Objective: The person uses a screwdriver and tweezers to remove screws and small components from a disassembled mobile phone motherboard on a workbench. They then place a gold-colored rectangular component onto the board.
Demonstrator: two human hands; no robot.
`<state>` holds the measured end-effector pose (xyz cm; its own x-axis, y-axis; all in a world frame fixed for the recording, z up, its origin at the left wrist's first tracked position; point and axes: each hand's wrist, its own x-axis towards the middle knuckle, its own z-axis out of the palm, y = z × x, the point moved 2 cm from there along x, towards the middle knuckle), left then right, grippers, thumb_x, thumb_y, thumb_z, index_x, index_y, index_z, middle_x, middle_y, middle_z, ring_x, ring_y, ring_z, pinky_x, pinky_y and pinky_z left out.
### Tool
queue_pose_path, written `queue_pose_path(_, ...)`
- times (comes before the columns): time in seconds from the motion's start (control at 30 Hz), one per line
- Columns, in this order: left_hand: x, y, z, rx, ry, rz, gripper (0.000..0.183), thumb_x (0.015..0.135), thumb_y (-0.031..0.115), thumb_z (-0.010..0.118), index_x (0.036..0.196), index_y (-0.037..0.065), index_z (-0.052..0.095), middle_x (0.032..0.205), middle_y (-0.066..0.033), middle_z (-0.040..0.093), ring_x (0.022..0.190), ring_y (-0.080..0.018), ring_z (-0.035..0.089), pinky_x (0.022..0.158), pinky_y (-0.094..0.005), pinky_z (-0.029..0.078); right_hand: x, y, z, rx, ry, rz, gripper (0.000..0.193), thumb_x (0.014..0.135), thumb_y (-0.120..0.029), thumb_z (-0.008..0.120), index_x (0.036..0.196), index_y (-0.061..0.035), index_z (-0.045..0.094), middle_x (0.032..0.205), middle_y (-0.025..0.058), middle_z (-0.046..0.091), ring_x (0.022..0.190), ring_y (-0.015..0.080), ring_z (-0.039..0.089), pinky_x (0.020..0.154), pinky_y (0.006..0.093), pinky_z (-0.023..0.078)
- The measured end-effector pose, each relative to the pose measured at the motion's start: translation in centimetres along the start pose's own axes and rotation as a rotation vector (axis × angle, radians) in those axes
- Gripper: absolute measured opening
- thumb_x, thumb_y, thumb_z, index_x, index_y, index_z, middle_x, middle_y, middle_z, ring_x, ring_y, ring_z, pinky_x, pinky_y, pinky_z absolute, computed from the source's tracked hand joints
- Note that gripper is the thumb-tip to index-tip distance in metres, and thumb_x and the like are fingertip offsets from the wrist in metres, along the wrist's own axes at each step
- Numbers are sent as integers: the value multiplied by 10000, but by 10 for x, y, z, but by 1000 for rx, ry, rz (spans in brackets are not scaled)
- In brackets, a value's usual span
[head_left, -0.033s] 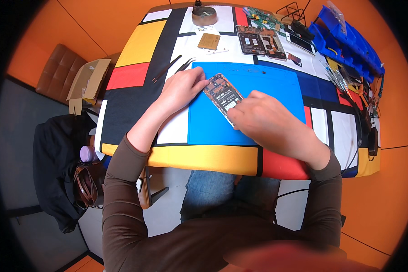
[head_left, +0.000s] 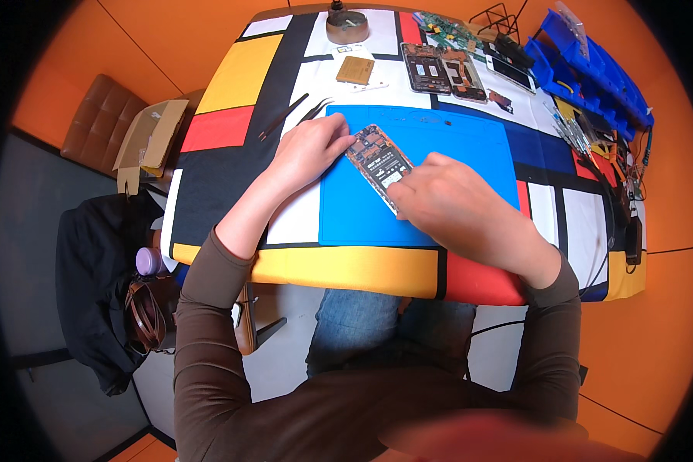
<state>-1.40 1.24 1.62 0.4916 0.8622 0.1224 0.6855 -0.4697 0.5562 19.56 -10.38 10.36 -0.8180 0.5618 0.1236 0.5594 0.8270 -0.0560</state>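
An opened smartphone (head_left: 380,160) lies slantwise on a blue work mat (head_left: 470,202), its circuit board and black battery bared. At its upper left corner is my left hand (head_left: 308,150), fingers bent and gripping the edge. My right hand (head_left: 446,192) is closed over the lower right side of the phone, thumb and fingers pressed together by the battery. Whatever the right fingers hold, if anything, is hidden beneath them. Beyond my left hand lie dark tweezers (head_left: 283,115) and a second pair with curved tips (head_left: 316,109).
Past the mat lie a loose battery (head_left: 355,70), two opened phone halves (head_left: 426,69) (head_left: 463,75), a white phone (head_left: 510,75) and green circuit boards (head_left: 443,29). A round tin (head_left: 347,28) stands at the back. Blue bins (head_left: 589,65) and several screwdrivers (head_left: 574,132) occupy the right side.
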Motion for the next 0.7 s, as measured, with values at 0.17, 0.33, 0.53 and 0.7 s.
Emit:
queue_pose_path(0.17,1,-1,0,-5,-9,-5,190,1004,228,654,983,40,634,845,-123,692,787,-246,660,722,-391,501,1,1,1,-57,-24,49,212,892,-219,730,846,-55,603,752,111,659,764,274,675,737,373,471)
queue_pose_path(0.33,1,-1,1,-3,-11,-3,186,1004,227,654,991,42,636,844,-121,692,787,-242,659,722,-389,501,2,2,1,-40,-10,78,219,893,-235,735,832,-59,618,754,101,662,759,268,670,741,368,470)
queue_pose_path(0.53,1,0,1,-5,-17,-8,193,1004,227,654,988,36,633,843,-128,692,786,-249,661,720,-391,500,-2,-1,-1,-19,-28,45,108,886,-137,708,923,-57,646,868,101,677,874,248,667,791,350,469)
queue_pose_path(0.7,1,-1,1,-8,-18,-26,202,1003,228,655,977,29,638,837,-134,691,783,-266,661,722,-399,500,-6,-1,-6,-18,-9,30,116,869,-17,642,981,-48,636,919,116,675,909,264,661,814,354,468)
